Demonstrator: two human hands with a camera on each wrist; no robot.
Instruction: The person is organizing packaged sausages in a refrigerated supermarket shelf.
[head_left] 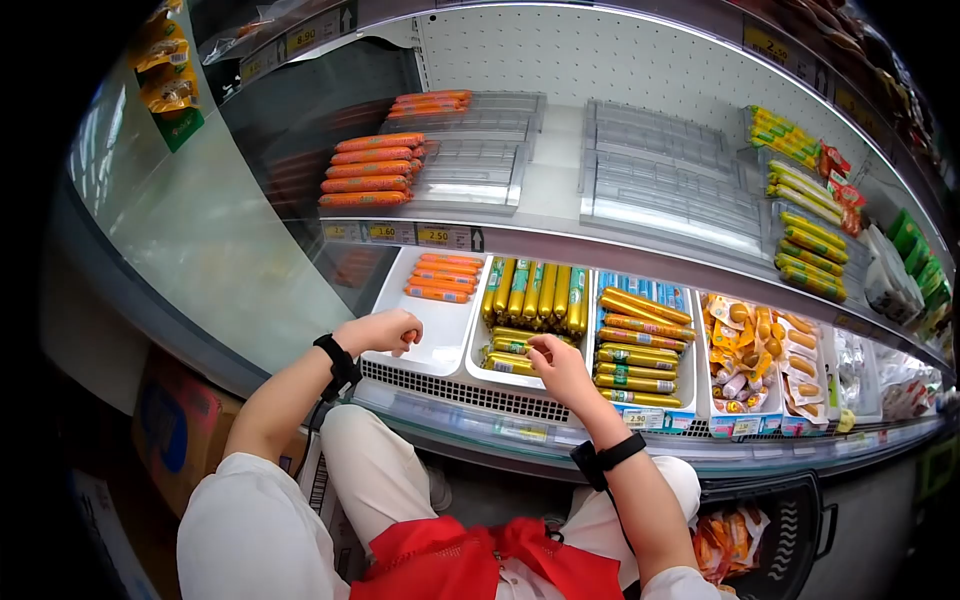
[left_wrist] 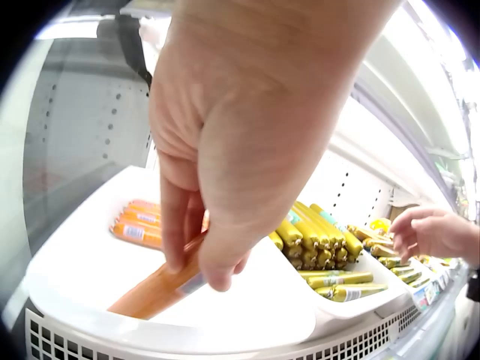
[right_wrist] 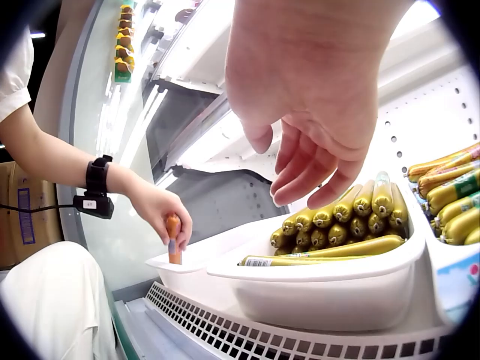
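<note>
My left hand (head_left: 383,332) pinches an orange-wrapped sausage (left_wrist: 156,291) between thumb and fingers. It is over the near part of a white tray (head_left: 440,335); in the left wrist view the sausage slants down toward the tray's front. Farther back in that tray lie several more orange sausages (head_left: 443,277) in a row. Fingers loosely bent and holding nothing, my right hand (head_left: 563,370) hovers over the front of the neighbouring tray of gold-wrapped sausages (right_wrist: 330,217). Those are stacked at the back, with a few lying crosswise in front.
To the right, more trays hold gold sausages (head_left: 640,358) and bagged snacks (head_left: 740,345). Overhead, a shelf carries orange sausages (head_left: 370,170) on clear racks (head_left: 665,170). A perforated white guard (right_wrist: 225,326) runs along the front. A black basket (head_left: 790,540) with packets stands low at right.
</note>
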